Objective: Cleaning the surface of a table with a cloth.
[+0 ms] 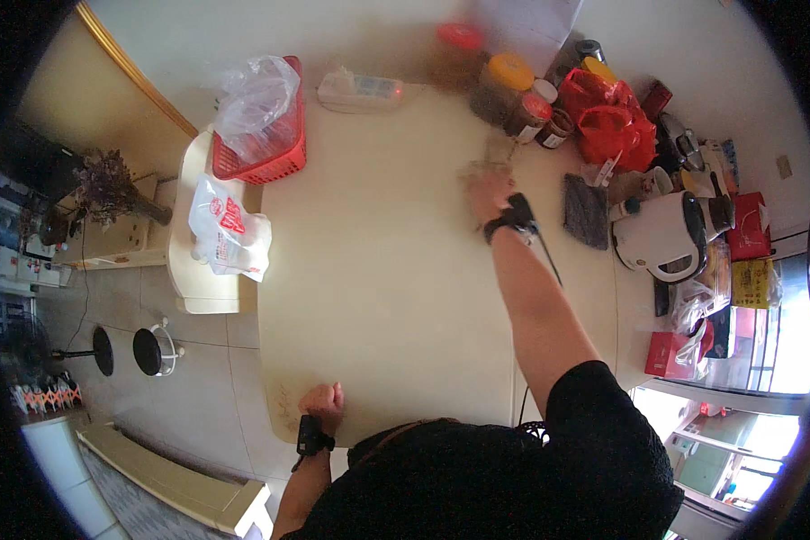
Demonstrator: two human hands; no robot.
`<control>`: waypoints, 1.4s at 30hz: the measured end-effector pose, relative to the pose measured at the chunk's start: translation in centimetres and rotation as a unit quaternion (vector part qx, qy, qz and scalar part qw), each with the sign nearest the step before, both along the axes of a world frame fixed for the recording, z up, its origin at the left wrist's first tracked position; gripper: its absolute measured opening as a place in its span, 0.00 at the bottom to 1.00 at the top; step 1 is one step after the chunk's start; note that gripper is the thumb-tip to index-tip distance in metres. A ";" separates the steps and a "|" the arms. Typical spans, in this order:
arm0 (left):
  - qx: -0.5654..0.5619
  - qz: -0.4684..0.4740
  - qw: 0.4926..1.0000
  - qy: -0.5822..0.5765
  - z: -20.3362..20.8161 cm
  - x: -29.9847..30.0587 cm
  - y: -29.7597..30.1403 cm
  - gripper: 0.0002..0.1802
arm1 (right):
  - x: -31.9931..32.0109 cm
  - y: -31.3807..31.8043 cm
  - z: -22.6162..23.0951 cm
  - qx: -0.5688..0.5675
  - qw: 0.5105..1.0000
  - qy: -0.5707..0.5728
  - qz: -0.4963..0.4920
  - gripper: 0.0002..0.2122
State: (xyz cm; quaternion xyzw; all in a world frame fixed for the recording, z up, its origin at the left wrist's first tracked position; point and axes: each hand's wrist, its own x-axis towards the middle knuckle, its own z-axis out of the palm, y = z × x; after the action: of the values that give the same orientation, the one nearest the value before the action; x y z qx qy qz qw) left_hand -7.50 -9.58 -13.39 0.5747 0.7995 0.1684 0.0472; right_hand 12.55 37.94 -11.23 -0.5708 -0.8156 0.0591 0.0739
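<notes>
My right hand (489, 191) reaches far over the cream table (387, 261), smeared by motion, so its fingers and anything in them cannot be made out. Just beyond it stand jars, among them a red-lidded jar (528, 115) and a yellow-lidded jar (504, 81). A folded dark grey cloth (586, 211) lies to the right of that hand. At the table's near left corner my left hand (324, 403) is closed, its fingers curled and nothing showing in them. Both wrists wear black bands.
A red plastic basket (270, 162) holding clear bags stands at the far left. Beside it lies a white plastic bag (228, 229). A white power strip (360, 90) sits at the back. A red bag (610, 121) and a white toaster-like appliance (661, 234) crowd the right.
</notes>
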 end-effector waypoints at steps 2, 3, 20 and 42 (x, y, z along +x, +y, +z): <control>0.021 -0.004 1.000 0.000 -0.1 0.5 0.5 0.17 | -2.9 -0.7 -3.0 0.069 0.994 0.035 0.070 0.18; 0.020 -0.015 1.000 -0.004 0.1 0.5 0.9 0.17 | -5.1 -1.9 -4.8 0.077 0.989 0.090 0.087 0.18; 0.088 -0.063 0.994 -0.025 -0.4 -1.4 -0.5 0.17 | 17.5 -32.3 2.9 0.002 0.995 0.028 0.100 0.15; -0.080 -0.271 0.915 -0.288 5.7 8.0 -0.1 0.25 | 13.5 -46.1 1.2 0.101 0.980 0.122 -0.119 0.22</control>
State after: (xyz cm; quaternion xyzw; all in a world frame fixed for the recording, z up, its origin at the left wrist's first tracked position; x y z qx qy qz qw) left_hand 0.45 -9.70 -7.67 0.6900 0.5758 0.2428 0.3651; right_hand 26.03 -8.20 -10.08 -0.6417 -0.7285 0.0363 0.2371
